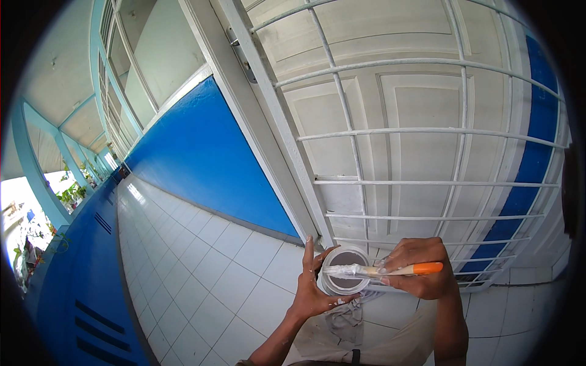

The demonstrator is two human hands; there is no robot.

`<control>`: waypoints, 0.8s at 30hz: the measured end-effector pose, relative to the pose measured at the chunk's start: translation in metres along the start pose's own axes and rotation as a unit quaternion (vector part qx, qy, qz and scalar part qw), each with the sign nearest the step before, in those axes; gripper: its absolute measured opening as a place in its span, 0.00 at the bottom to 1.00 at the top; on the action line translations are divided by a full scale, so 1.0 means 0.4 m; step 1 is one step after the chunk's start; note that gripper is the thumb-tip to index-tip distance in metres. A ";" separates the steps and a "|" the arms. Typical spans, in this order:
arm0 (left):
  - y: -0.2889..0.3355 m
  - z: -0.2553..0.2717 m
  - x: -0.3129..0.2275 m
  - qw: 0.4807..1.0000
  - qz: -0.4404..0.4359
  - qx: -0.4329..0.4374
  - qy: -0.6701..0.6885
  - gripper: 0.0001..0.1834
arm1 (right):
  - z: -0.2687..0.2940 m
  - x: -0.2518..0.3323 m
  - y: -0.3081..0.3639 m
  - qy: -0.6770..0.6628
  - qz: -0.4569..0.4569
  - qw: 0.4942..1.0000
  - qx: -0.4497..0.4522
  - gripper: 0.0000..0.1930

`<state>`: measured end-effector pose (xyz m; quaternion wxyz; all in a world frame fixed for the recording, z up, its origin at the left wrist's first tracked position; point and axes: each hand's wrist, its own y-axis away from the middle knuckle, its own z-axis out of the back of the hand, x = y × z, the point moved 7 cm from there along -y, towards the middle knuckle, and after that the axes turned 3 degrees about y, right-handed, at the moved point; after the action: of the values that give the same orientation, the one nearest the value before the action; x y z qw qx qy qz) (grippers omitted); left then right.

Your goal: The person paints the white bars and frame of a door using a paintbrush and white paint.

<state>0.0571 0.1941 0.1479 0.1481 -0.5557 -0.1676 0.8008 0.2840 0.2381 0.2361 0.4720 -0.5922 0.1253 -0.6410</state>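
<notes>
My left hand (310, 282) is wrapped round the side of a small white paint pot (326, 282), its index finger pointing up past the rim. Pinched in my right hand (421, 267) is a paintbrush (365, 270) with an orange-tipped handle. White paint coats the bristles, which lie across the pot's open mouth. Greyish paint or shadow shows inside the pot; how full it is I cannot tell. White smears mark the fingers of both hands.
A white barred gate (390, 131) stands in front of a panelled door (421, 116). Left of it is a blue and white wall (207, 165). White tiles (226, 287) run down the corridor beside a low blue wall (79, 287). A grey cloth (347, 323) lies below the pot.
</notes>
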 end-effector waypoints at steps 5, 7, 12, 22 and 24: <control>-0.016 -0.014 -0.018 0.999 0.005 0.000 -0.034 0.86 | 0.006 0.024 -0.024 0.018 0.049 0.994 0.092 0.10; -0.019 -0.013 -0.020 0.999 0.011 -0.013 -0.030 0.85 | 0.024 0.034 -0.024 0.012 0.058 0.994 0.093 0.10; -0.038 0.010 -0.060 0.999 0.026 -0.045 -0.002 0.84 | 0.097 0.000 -0.019 -0.045 -0.038 0.992 -0.110 0.10; -0.116 0.102 -0.169 0.995 -0.035 -0.083 -0.036 0.83 | 0.099 -0.052 -0.045 -0.135 -0.162 0.930 -0.300 0.13; -0.138 0.125 -0.172 0.992 -0.033 -0.117 -0.033 0.85 | 0.084 -0.039 -0.072 -0.142 -0.125 0.921 -0.340 0.12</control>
<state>0.0361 0.2093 0.2459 0.1027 -0.5368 -0.2825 0.7883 0.2980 0.2785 0.2558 0.1710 -0.8126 0.1925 -0.5228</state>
